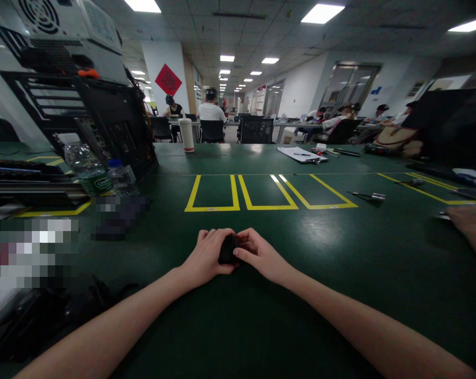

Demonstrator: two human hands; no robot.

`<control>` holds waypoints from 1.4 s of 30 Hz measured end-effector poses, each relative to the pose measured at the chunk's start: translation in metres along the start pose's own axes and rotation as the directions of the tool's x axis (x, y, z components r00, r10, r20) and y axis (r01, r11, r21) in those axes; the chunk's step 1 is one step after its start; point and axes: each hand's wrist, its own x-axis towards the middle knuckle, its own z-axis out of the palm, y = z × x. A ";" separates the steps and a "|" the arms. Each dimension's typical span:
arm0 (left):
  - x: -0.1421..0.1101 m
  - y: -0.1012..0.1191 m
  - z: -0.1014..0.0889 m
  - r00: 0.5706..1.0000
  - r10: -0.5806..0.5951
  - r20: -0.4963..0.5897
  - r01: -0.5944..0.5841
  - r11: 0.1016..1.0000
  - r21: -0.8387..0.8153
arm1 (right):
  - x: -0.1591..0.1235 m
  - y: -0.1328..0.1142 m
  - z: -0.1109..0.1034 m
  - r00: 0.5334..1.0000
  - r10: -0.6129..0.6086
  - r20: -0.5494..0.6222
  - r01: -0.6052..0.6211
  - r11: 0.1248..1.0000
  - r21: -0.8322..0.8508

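Note:
Near the middle of the green table (261,310), a small black boxy object (227,250) sits between my two hands; its kind I cannot make out. My left hand (210,255) wraps round its left side, thumb in front and fingers over the top. From the right, my right hand (261,257) pinches its edge with thumb and fingertips. Part of the object is hidden behind my fingers. Just beyond the hands lie yellow taped outlines (212,209) on the tabletop.
At left stand an opened computer case (115,121), a large plastic bottle (86,166) and a smaller blue-capped bottle (123,178). A white cup (186,136), a clipboard (297,154) and a metal tool (368,196) lie farther off. Another person's hand (473,226) reaches in at right.

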 end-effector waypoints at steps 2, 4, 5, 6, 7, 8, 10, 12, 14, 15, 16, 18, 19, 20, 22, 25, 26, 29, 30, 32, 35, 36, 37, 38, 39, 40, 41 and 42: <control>0.000 0.000 0.001 1.000 -0.003 0.002 0.003 1.000 0.008 | -0.001 -0.001 -0.001 1.000 0.003 0.016 -0.003 1.000 -0.006; 0.000 -0.001 0.001 1.000 -0.002 -0.002 0.002 1.000 0.012 | -0.002 -0.002 -0.002 0.999 -0.017 0.048 0.017 1.000 0.001; 0.000 -0.001 0.001 1.000 -0.001 -0.003 0.001 1.000 0.012 | -0.002 -0.002 -0.002 0.998 -0.030 0.061 0.030 1.000 0.004; 0.000 -0.001 0.001 1.000 -0.001 -0.006 0.001 1.000 0.011 | -0.003 -0.002 -0.002 0.997 -0.042 0.068 0.042 0.999 0.007; -0.001 -0.001 0.001 1.000 0.000 -0.007 0.000 1.000 0.010 | -0.003 -0.002 -0.003 0.996 -0.051 0.070 0.051 0.999 0.008; -0.001 -0.001 0.000 1.000 0.002 -0.007 -0.001 1.000 0.008 | -0.003 -0.001 -0.002 0.996 -0.057 0.068 0.057 0.998 0.010; -0.001 -0.001 0.000 1.000 0.004 -0.008 -0.004 1.000 0.003 | -0.003 0.000 -0.002 0.997 -0.055 0.059 0.054 0.998 0.016; -0.001 -0.001 0.000 1.000 0.005 -0.010 -0.005 1.000 0.003 | -0.002 0.001 -0.001 0.998 -0.048 0.042 0.047 0.999 0.017; 0.000 -0.001 0.000 1.000 0.004 -0.012 -0.003 1.000 0.006 | -0.002 0.002 0.000 0.999 -0.041 0.031 0.041 0.999 0.018; 0.000 -0.001 0.000 1.000 0.002 -0.014 -0.002 1.000 0.006 | -0.001 0.002 0.000 0.999 -0.039 0.028 0.038 0.999 0.019; 0.000 -0.001 0.001 1.000 0.001 -0.017 -0.001 1.000 0.004 | -0.001 0.002 0.000 0.999 -0.037 0.022 0.036 0.999 0.022; 0.000 -0.001 0.001 1.000 0.000 -0.020 0.000 1.000 -0.005 | 0.000 0.003 0.000 1.000 -0.021 0.009 0.020 1.000 0.021; 0.000 -0.001 0.001 1.000 -0.002 -0.022 0.002 1.000 -0.008 | 0.000 0.003 0.000 1.000 -0.009 0.004 0.008 1.000 0.018; 0.000 -0.001 0.001 1.000 -0.003 -0.022 0.003 1.000 -0.009 | 0.000 0.003 -0.001 1.000 0.002 0.003 -0.002 1.000 0.016; 0.000 -0.002 0.001 1.000 -0.003 -0.018 0.003 1.000 -0.006 | 0.000 0.002 -0.002 1.000 0.010 0.027 -0.011 1.000 0.024; -0.001 -0.002 0.001 1.000 0.004 -0.014 -0.004 1.000 0.001 | -0.001 0.000 -0.004 0.996 -0.014 0.085 0.010 0.999 0.048; -0.001 -0.002 0.002 1.000 0.005 -0.013 -0.005 1.000 0.002 | -0.001 -0.001 -0.005 0.995 -0.022 0.095 0.018 0.999 0.049; 0.000 -0.003 0.002 1.000 0.004 -0.018 -0.004 1.000 0.009 | -0.001 0.001 -0.004 0.995 -0.043 0.085 0.038 0.998 0.049; 0.000 -0.003 0.002 1.000 0.005 -0.022 -0.004 1.000 0.012 | -0.001 0.001 -0.004 0.996 -0.050 0.073 0.047 0.998 0.052; 0.000 -0.003 0.002 1.000 0.007 -0.027 -0.007 1.000 0.015 | 0.000 0.003 -0.003 0.997 -0.059 0.047 0.056 0.997 0.059; -0.001 -0.002 0.001 1.000 0.011 -0.023 -0.011 1.000 0.007 | 0.001 0.004 -0.002 0.999 -0.040 0.024 0.038 0.998 0.052; -0.001 -0.002 0.001 1.000 0.011 -0.021 -0.011 1.000 0.004 | 0.001 0.004 -0.002 0.999 -0.027 0.020 0.026 0.999 0.045; -0.001 -0.002 0.001 1.000 0.010 -0.021 -0.010 1.000 0.001 | 0.002 0.003 -0.002 1.000 -0.015 0.017 0.014 0.999 0.038; -0.001 -0.002 0.001 1.000 0.009 -0.020 -0.009 1.000 0.000 | 0.002 0.003 -0.003 1.000 -0.005 0.016 0.005 1.000 0.031; -0.001 -0.002 0.001 1.000 0.010 -0.019 -0.010 1.000 0.000 | 0.001 0.002 -0.003 1.000 0.000 0.022 -0.001 1.000 0.030; -0.001 -0.002 0.001 1.000 0.012 -0.018 -0.012 1.000 0.000 | 0.001 0.001 -0.004 0.999 0.003 0.039 -0.005 0.999 0.038; -0.001 -0.001 0.001 1.000 0.014 -0.017 -0.014 1.000 0.000 | 0.001 0.000 -0.005 0.998 0.002 0.062 -0.006 0.999 0.054; -0.001 -0.001 0.000 1.000 0.016 -0.016 -0.016 1.000 0.002 | 0.001 -0.001 -0.005 0.996 -0.003 0.085 -0.003 0.997 0.072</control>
